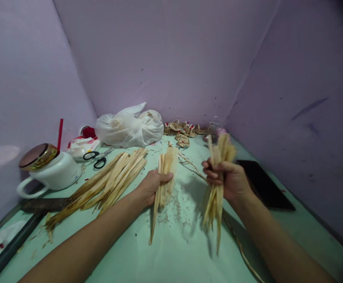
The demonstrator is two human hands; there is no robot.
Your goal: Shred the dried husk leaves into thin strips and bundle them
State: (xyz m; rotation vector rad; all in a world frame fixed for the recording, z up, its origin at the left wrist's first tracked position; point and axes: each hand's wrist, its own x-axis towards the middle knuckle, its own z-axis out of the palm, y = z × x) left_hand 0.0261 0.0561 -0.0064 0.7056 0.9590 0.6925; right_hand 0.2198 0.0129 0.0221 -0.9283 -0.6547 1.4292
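Lilac walls close in a pale green table littered with fine chaff. At far left stands a white mug with a gold lid, and black-handled scissors lie just behind a loose pile of dried strips. A white plastic bag sits at the back. The left hand is closed around one bundle of strips, whose lower ends rest on the table. To its right, small woven pieces line the wall. The right hand is fisted tight around a second bundle, held upright and clear of the surface. A dark phone lies at right. It looks like strips being divided into bunches; any further handling calls for firm grips, as the ends splay loosely.
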